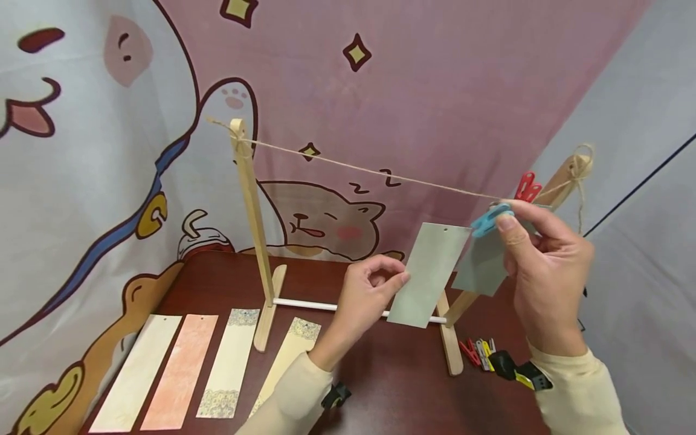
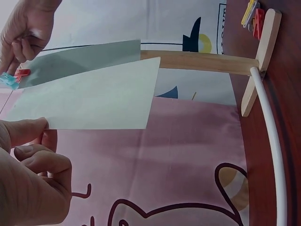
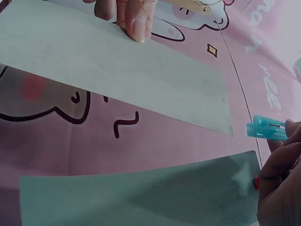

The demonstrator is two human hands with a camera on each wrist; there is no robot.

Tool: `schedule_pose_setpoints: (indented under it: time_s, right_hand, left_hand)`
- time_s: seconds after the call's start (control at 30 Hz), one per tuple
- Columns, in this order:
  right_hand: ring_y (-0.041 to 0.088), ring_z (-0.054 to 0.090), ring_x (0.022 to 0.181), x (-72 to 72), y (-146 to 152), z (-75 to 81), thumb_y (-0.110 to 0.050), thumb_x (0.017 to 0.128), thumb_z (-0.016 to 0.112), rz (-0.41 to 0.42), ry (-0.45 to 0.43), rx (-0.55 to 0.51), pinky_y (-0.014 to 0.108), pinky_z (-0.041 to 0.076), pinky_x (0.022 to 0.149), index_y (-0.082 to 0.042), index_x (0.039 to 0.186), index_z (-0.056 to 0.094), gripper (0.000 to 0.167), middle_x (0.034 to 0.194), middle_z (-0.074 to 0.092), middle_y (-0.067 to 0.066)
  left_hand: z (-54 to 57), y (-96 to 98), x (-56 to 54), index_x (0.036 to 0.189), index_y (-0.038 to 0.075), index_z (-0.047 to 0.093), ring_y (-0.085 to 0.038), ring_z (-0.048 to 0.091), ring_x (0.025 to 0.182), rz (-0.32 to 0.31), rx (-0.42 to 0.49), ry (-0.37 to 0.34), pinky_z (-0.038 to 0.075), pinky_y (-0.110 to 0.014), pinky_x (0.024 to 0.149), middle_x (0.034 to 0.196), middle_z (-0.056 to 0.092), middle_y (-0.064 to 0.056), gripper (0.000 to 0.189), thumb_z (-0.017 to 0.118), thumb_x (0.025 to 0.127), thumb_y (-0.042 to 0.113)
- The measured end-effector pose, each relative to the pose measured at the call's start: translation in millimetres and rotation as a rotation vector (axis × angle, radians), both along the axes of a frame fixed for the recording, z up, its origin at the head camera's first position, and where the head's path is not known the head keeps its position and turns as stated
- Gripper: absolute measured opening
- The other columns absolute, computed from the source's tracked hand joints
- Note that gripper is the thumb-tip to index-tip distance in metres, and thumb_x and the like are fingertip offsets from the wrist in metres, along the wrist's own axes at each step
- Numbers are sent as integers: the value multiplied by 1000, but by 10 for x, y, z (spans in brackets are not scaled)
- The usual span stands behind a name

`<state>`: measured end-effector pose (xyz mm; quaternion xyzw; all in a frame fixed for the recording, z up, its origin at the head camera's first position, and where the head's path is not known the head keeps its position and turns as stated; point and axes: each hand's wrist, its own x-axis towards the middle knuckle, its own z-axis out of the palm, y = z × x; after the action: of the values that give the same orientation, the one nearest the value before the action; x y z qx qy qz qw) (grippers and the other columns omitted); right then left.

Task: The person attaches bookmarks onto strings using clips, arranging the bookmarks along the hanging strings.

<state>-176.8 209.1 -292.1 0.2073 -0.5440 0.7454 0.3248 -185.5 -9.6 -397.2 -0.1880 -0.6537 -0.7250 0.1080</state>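
My left hand [image 1: 372,290] pinches the left edge of a pale green bookmark [image 1: 429,275] with a small hole near its top. The card hangs tilted in front of the wooden stand, its top just below the twine [image 1: 375,172]. Between thumb and forefinger, my right hand [image 1: 554,266] holds a blue clothespin [image 1: 492,220] by the twine, beside the card's upper right corner. In the right wrist view the clothespin [image 3: 265,128] and the card [image 3: 117,70] are apart. Behind my right hand a second green bookmark [image 1: 484,266] hangs by a red clothespin [image 1: 526,186].
Four-sided paper strips lie at the table's left: a cream bookmark [image 1: 136,374], a coral bookmark [image 1: 180,371] and two patterned ones [image 1: 228,362]. Several clothespins [image 1: 478,353] lie by the stand's right foot [image 1: 450,341]. A white rod [image 1: 304,304] joins the wooden posts [image 1: 252,217].
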Motion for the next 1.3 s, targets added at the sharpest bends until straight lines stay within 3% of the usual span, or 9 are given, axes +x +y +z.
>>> schedule_pose_setpoints:
  time_s: [0.13, 0.4, 0.97, 1.3]
  right_hand:
    - [15, 35, 41, -28, -13, 73, 19, 90, 77, -21, 21, -13, 23, 30, 44, 28, 116, 67, 29, 89, 76, 19]
    - [13, 33, 41, -46, -45, 150, 15, 87, 83, -52, 59, 7, 22, 25, 44, 29, 112, 68, 32, 86, 73, 21]
    - [12, 30, 45, -101, -182, 285, 12, 92, 80, -51, 119, -30, 20, 20, 45, 30, 112, 66, 31, 83, 74, 24]
    - [11, 28, 46, -64, -264, 400, 9, 94, 79, -37, 118, 50, 20, 17, 45, 28, 112, 68, 29, 85, 74, 23]
  left_hand:
    - [12, 22, -20, 100, -1, 79, -9, 36, 56, 3, 14, 16, 33, -23, 55, 90, 72, -7, 6, 82, 95, -3]
    - [30, 85, -51, 99, -2, 78, -8, 37, 57, -4, 38, 55, 31, -23, 54, 83, 69, -3, 7, 82, 94, -3]
    - [79, 177, -104, 100, -4, 77, -8, 51, 63, -41, 77, 36, 43, -20, 61, 87, 73, -5, 7, 81, 95, -5]
    - [112, 210, -144, 101, -3, 77, -11, 41, 58, -42, 59, 54, 34, -22, 54, 85, 70, 2, 7, 82, 96, -2]
